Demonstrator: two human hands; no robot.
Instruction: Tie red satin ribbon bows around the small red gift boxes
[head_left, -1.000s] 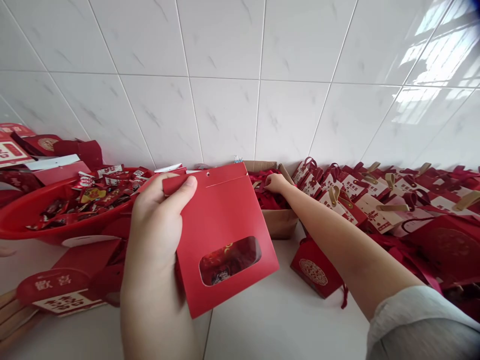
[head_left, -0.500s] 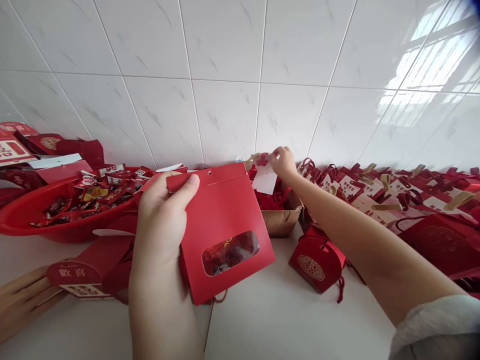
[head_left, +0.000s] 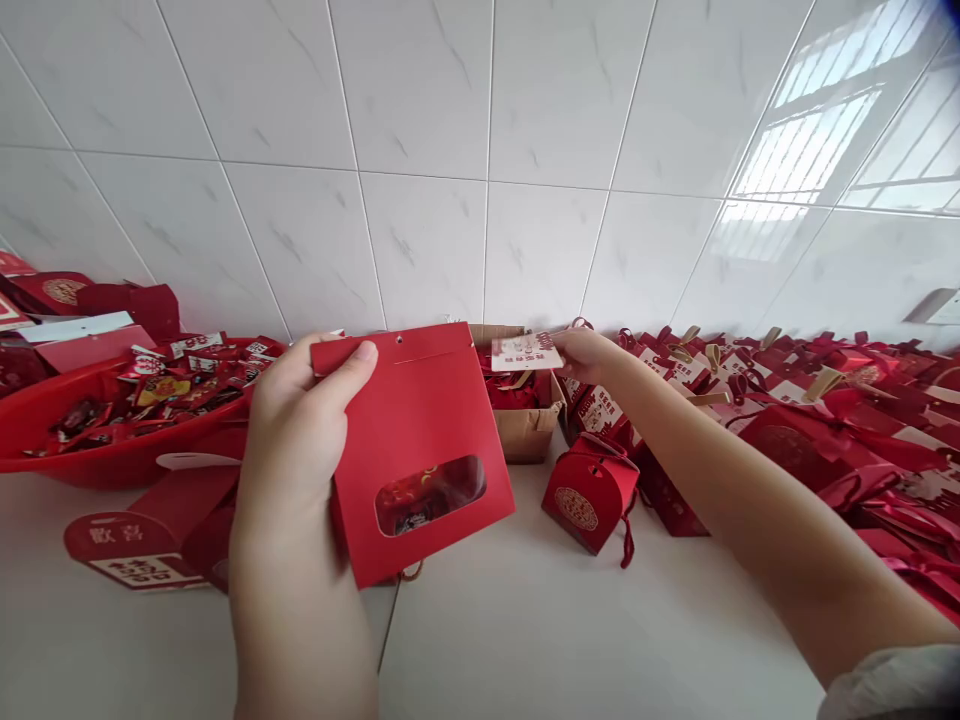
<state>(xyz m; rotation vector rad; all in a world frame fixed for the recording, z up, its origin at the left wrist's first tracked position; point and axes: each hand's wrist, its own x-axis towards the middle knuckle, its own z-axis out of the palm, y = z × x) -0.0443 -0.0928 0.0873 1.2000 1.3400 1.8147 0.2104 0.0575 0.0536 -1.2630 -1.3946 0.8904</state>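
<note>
My left hand (head_left: 315, 410) grips a red paper gift box (head_left: 427, 420) by its upper left corner, thumb on the front. Wrapped sweets show through the oval window near its bottom, and a small hole is punched in the top flap. Farther back, my right hand (head_left: 589, 355) pinches a white card (head_left: 525, 352) with red printing. The card is over an open cardboard box (head_left: 532, 432) that holds red items. A small red gift box (head_left: 591, 495) with a round gold emblem and a cord stands on the table below my right forearm.
At left sits a red basin (head_left: 112, 470) of wrapped sweets (head_left: 169, 390). An open red box (head_left: 142, 545) lies in front of it. Many finished-looking red gift boxes (head_left: 810, 430) crowd the right side. A white tiled wall (head_left: 420, 240) bounds the back of the white table (head_left: 525, 620).
My right hand has turned the card from hanging upright to nearly flat, its printed face now showing. The view has shifted right. Another person's hand at the lower left has gone from view.
</note>
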